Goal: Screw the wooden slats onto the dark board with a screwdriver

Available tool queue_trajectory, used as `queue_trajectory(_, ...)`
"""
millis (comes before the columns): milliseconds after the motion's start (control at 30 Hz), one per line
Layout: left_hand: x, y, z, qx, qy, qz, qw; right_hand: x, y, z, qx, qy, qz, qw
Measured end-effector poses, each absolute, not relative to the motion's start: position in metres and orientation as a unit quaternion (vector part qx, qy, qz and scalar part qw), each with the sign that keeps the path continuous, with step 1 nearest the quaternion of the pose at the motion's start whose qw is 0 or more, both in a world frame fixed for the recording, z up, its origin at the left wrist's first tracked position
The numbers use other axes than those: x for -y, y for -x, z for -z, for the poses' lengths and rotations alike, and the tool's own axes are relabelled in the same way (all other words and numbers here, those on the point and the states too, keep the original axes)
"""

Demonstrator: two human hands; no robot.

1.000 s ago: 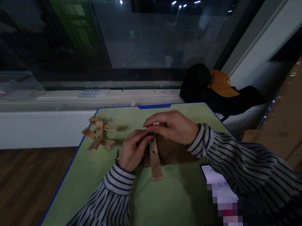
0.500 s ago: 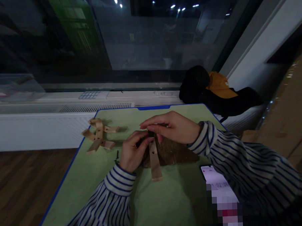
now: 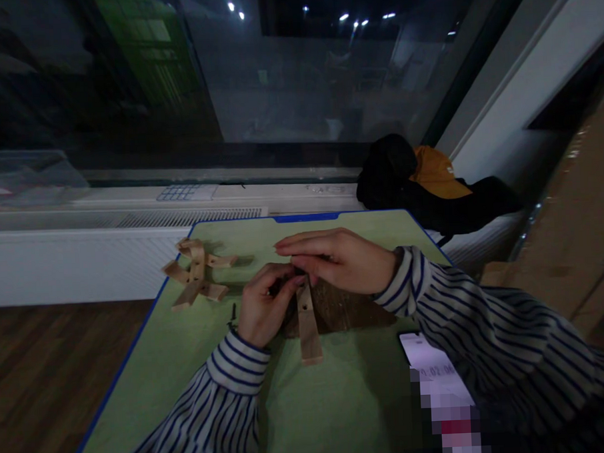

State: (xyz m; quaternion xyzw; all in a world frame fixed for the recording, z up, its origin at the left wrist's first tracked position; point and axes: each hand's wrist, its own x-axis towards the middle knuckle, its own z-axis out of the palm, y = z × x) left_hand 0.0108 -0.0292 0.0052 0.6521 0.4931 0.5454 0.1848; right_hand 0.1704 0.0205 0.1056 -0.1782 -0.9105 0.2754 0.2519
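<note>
A flat wooden strip with a hole (image 3: 309, 326) lies with its near end toward me, partly over a dark brown board (image 3: 355, 307). At its far end my left hand (image 3: 268, 298) is closed, thumb and fingers pinching around the strip. Just above that end my right hand (image 3: 336, 258) reaches in from the right, its fingers pressed together and thumb beneath them. Whatever sits between the right fingertips is hidden. Left of my hands stands a wooden assembly of joined strips (image 3: 198, 271) with holes. Small dark screws (image 3: 232, 315) lie beside my left wrist.
The green tabletop (image 3: 300, 413) has a blue edge. A lit phone (image 3: 430, 358) lies at the right under my forearm. Beyond the table are a radiator (image 3: 191, 216), a windowsill, a black bundle with an orange cap (image 3: 437, 172), and cardboard (image 3: 563, 242) at the right.
My right hand has shifted slightly left and lower, its fingers flatter over the strip's far end. My left hand keeps its pinch. The view has moved a little.
</note>
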Motion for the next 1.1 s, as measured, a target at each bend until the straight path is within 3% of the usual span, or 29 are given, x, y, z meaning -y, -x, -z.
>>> queue_trajectory(100, 0.030, -0.011, -0.007, -0.486, -0.657, -0.541, 0.199, -0.021, -0.171, -0.102, 0.886, 0.195, -0.340, 0.248)
queue_trajectory(267, 0.031, -0.015, -0.011, -0.486, -0.656, -0.542, 0.197, -0.021, -0.171, -0.094, 0.886, 0.213, -0.263, 0.316)
queue_trajectory(433, 0.030, -0.014, -0.008, -0.512, -0.644, -0.540, 0.178, -0.019, -0.168, -0.098, 0.906, 0.189, -0.234, 0.296)
queue_trajectory(667, 0.028, -0.008, -0.003, -0.491, -0.660, -0.531, 0.205, -0.024, -0.170, -0.101, 0.878, 0.189, -0.365, 0.245)
queue_trajectory(867, 0.029, -0.011, -0.004, -0.482, -0.664, -0.529, 0.215, -0.025, -0.168, -0.090, 0.881, 0.220, -0.258, 0.331)
queue_trajectory(1100, 0.030, -0.012, -0.005, -0.509, -0.638, -0.545, 0.190, -0.024, -0.172, -0.102, 0.905, 0.212, -0.232, 0.287)
